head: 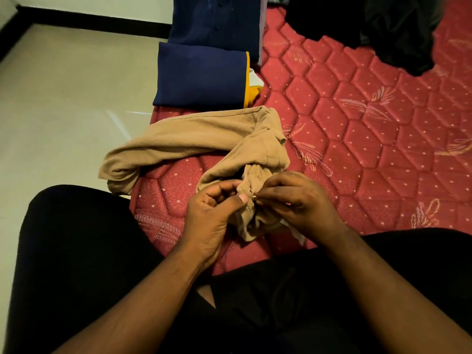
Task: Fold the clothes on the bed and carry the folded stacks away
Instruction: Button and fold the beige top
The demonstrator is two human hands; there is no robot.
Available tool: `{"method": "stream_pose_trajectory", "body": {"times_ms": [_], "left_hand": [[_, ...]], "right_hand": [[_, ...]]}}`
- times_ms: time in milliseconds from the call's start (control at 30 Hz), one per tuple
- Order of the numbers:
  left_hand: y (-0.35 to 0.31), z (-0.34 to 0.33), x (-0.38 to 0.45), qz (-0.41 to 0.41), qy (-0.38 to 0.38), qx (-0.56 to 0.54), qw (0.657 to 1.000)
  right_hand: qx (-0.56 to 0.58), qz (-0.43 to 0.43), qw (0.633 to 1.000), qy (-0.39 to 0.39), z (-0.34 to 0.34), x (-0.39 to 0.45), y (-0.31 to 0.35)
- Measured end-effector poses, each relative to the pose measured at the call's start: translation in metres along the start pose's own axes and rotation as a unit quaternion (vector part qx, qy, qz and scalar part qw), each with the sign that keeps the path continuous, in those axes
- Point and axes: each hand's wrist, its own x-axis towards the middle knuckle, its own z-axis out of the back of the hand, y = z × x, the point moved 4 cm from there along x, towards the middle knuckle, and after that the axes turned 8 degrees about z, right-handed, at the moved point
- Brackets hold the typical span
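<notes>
Tan ribbed garment lay crumpled near the edge of the bed, one limp end trailing over that edge above the floor, the other bunched just in front of the person's lap. Left hand and right hand both pinched the bunched end, fingers curled on the cloth, thumb tips nearly meeting. Judged step: finding a hem or turning the piece right side out before folding. To do it well, work the bunch open, haul in the overhanging end, then spread the cloth flat on the quilted cover so creases run straight. Folded navy stack sat just beyond, apart from the tan piece; keep the spread clear of it. Dark unfolded clothes waited at the far right, well apart.
</notes>
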Motion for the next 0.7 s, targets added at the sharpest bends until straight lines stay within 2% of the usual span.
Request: {"method": "stream_pose_trajectory", "body": {"times_ms": [333, 700], "left_hand": [[-0.004, -0.001, 0.010, -0.023, 0.028, 0.067, 0.997], [0.005, -0.004, 0.019, 0.009, 0.035, 0.056, 0.998]], "right_hand": [[-0.012, -0.007, 0.999, -0.034, -0.008, -0.003, -0.007], [0.008, -0.026, 0.998, -0.056, -0.009, -0.002, -0.012]]}}
